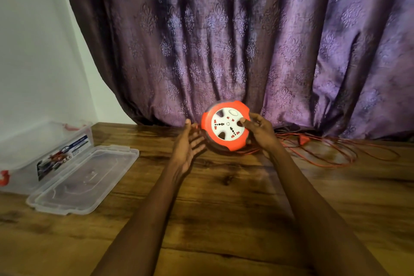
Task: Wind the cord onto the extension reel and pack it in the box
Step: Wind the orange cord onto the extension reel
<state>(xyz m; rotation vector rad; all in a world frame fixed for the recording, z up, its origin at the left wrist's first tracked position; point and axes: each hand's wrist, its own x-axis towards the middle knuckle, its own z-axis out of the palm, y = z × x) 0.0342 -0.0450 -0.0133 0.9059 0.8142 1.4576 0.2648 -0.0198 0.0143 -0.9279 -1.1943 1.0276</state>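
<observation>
While its lid (83,179) lies beside, the box (33,141) stands open.

Room dim, warm indoor light. Orange reel (225,126) brightest spot, colours saturated, rim smeared by motion blur. Left hand (187,148) fingers slightly blurred too. Soft shadows under both forearms on tabletop (224,208). Faint sheen on wood grain. Curtain (224,40) folds deep in shadow. Wide-angle bend at edges: wall corner leans. Box (44,148) soft, hazy near left edge.
</observation>
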